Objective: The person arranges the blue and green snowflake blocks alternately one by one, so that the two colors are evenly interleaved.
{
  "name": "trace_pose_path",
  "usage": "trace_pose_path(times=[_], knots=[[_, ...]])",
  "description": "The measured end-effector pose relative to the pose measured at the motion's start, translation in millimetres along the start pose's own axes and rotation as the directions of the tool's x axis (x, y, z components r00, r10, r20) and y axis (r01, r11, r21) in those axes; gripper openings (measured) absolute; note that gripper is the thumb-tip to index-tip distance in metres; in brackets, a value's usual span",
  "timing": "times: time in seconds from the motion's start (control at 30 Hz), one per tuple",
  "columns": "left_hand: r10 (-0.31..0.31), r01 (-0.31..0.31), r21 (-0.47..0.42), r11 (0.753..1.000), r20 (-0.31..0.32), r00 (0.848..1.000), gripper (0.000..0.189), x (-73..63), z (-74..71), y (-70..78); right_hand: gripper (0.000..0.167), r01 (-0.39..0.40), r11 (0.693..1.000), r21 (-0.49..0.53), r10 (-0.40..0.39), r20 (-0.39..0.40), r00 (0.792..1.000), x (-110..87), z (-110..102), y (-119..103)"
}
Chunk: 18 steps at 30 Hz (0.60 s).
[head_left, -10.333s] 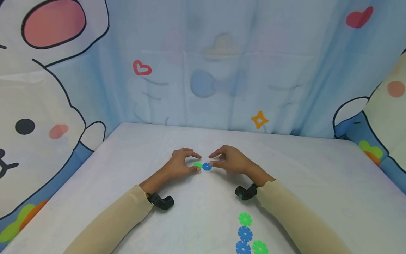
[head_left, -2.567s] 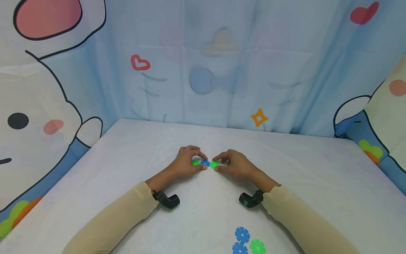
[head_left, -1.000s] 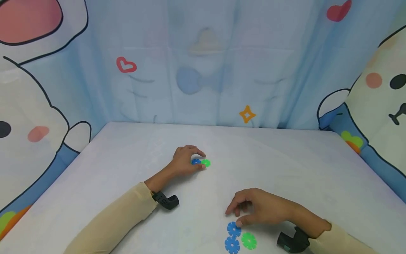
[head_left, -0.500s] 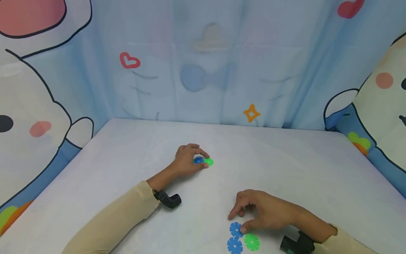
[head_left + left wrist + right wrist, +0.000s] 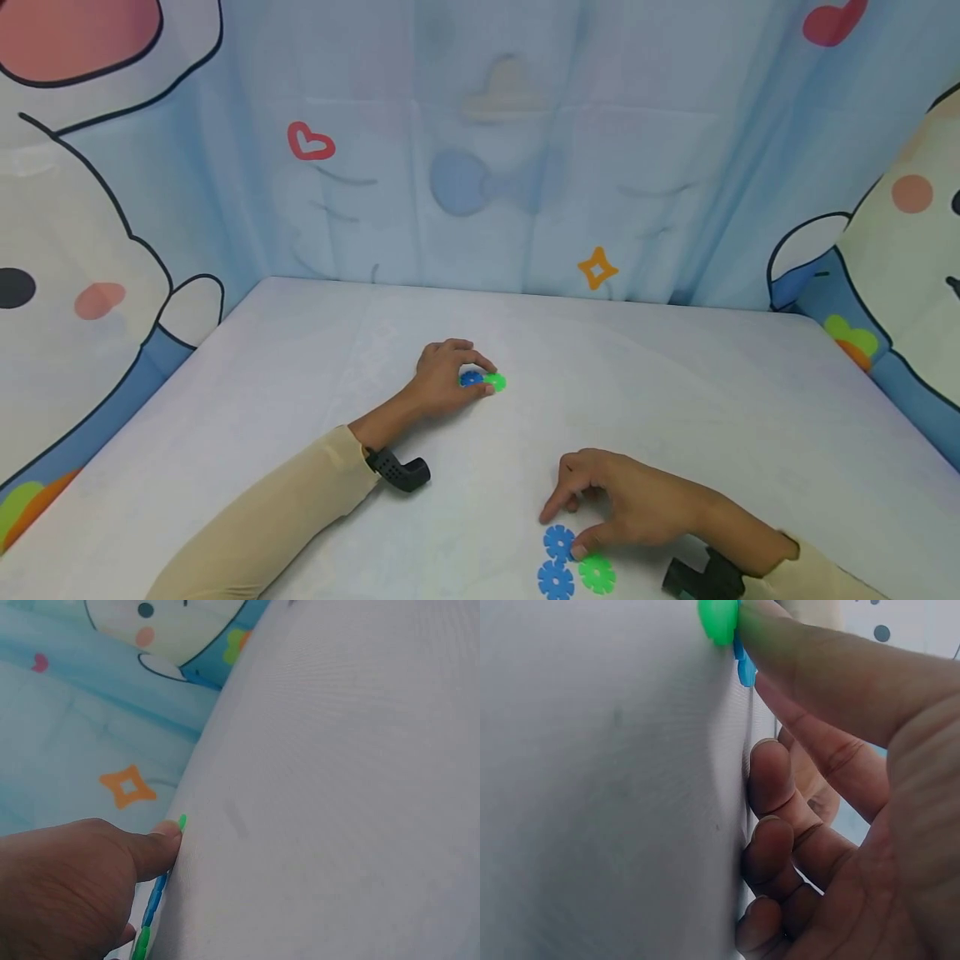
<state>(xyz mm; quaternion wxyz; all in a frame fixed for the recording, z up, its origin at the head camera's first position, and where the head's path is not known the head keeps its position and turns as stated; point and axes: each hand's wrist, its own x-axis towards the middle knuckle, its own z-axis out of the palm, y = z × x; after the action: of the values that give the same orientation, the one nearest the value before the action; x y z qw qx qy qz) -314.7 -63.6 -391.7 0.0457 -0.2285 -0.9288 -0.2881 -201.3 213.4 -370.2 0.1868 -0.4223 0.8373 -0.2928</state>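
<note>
My left hand (image 5: 441, 379) pinches a short row of notched plastic snowflake discs at the middle of the table. A blue disc (image 5: 471, 379) shows between the fingers, with a green disc (image 5: 498, 382) at its right. In the left wrist view the thumb lies by the green tip (image 5: 182, 822), and a second green disc (image 5: 140, 943) shows below the blue. Nearer the front, my right hand (image 5: 637, 500) is spread round a loose blue disc (image 5: 558, 542). Its thumb touches that disc's right edge; the index fingertip is just beyond the upper left edge.
Another blue disc (image 5: 555, 579) and a green disc (image 5: 597, 575) lie flat beside the one at my right hand. The white-covered table (image 5: 337, 333) meets a blue printed curtain (image 5: 360, 217) at its far edge. Dark cameras (image 5: 401, 471) sit on both wrists.
A green disc joined the left-hand row, and the right hand came back from there to the loose discs. In the last second its thumb has slid down along the blue disc's right edge.
</note>
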Motion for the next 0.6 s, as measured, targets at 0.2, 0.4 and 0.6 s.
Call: trace_pose_path(times=[0.2, 0.4, 0.6], knots=[[-0.009, 0.009, 0.0, 1.0, 0.003, 1.0, 0.027, -0.5, -1.0, 0.8, 0.027, -0.019, 1.0, -0.01, 0.019, -0.001, 1.0, 0.3, 0.2, -1.8], [0.003, -0.002, 0.005, 1.0, -0.004, 1.0, 0.026, -0.3, -1.0, 0.4, 0.025, -0.016, 0.999, -0.038, 0.016, -0.007, 1.0, 0.1, 0.4, -5.3], [0.001, -0.001, 0.003, 1.0, 0.0, 1.0, 0.026, -0.4, -1.0, 1.6, 0.023, -0.003, 0.998, -0.07, 0.002, -0.015, 1.0, -1.5, 4.0, -6.6]])
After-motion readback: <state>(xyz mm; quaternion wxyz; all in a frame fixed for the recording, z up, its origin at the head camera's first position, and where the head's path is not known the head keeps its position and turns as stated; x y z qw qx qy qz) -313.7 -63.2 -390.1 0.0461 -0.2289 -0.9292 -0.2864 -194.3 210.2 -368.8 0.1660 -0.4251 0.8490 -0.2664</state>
